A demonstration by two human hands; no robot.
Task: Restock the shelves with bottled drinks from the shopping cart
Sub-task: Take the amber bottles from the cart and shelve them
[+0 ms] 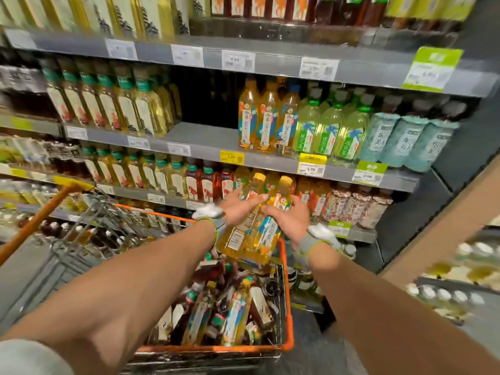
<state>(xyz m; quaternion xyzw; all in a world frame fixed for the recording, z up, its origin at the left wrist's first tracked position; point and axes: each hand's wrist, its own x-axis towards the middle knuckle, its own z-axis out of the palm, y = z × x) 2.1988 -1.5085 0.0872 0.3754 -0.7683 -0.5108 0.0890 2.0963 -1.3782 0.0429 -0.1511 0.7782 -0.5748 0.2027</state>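
Forearms stretch out over the cart (289, 307), heaped with loose drinks at lower centre. Fingers curled, the left hand (234, 209) and right hand (290, 219) grip two yellow-capped bottles (259, 231) between them, mid-frame, just above the cart's far end, in front of the shelves (205, 136).

I see white price labels (237, 60) in rows, print mostly blurred. Yellow tag (232, 156) mid-frame, second yellow tag (312, 165) to its right, reads 5.99. Big green promo tag (433, 69) top right, smaller green tag (369, 173) lower down. Tan panel (446, 212) right side. Grey floor (24, 280) lower left. Orange pole (35, 220) with yellow end slants at left; can't tell what it is.
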